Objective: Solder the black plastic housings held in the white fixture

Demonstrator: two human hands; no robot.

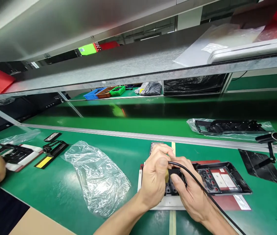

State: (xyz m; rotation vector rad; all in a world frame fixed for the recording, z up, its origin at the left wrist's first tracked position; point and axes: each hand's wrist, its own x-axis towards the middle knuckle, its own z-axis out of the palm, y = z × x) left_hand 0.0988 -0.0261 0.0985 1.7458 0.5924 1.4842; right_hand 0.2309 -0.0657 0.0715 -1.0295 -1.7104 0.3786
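Showing clear bag (99, 182) left of black housing (244, 186) on green bench (55, 199), black bracket (270, 156) right, bagged black parts (228, 126) behind; blocking housing's left part with left hand (154, 176), closed on mostly hidden yellowish item (167, 177), and right hand (191, 189), grip impossible to tell. Extending housing lengthwise roughly left-right; trailing black cable (207, 193) lower right.
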